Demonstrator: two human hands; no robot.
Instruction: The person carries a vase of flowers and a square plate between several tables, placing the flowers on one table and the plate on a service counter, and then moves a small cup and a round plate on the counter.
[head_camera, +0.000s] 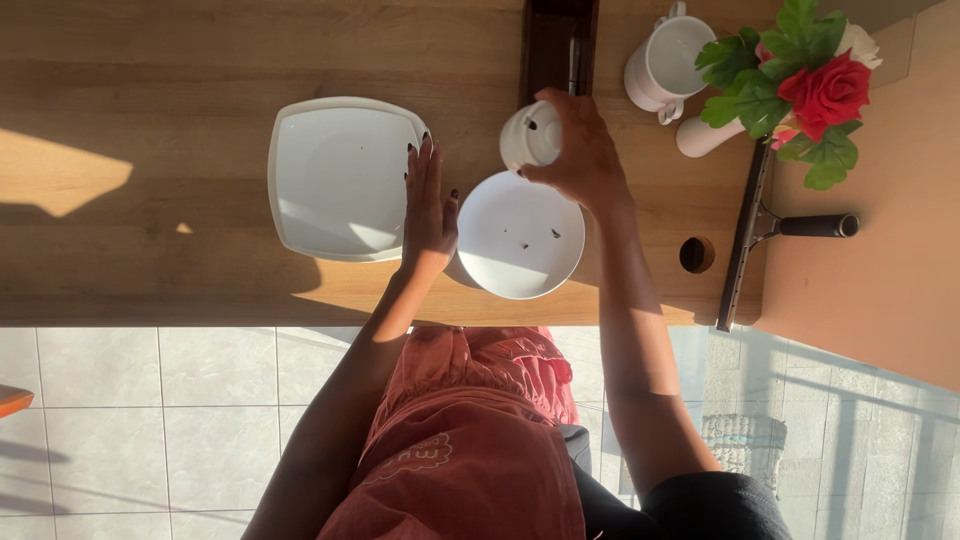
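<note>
Right hand (580, 150) was wrapped around a small white cup (530, 137), holding it tipped on its side just past the far rim of a round white bowl (520, 235). Fingers were curled over the top of the cup, and its handle could not be seen. Left hand (428, 205) lay flat and open, fingers together, touching the bowl's left side and resting partly over the right edge of a square white plate (340, 178).

That cup looked light and hard, like glazed china. It would likely be smooth and a bit slippery, and it could break if dropped. A full grip around its body, as here, seemed the safest hold. A few small dark bits lay inside the bowl, which sat near the front edge of the table (150, 270), close to the person. It looked heavier than the cup and just as breakable.

Toward the far right corner stood a white mug (665, 65) with handles and a white vase holding a red rose (828, 92) and green leaves. A window wiper (745, 240) with a black handle lay along the table's right edge, beside a round hole (697, 255) in the wood.

Warm sun fell across the wooden top and made long shadows. Pale floor tiles (150, 420) showed below the front edge.
</note>
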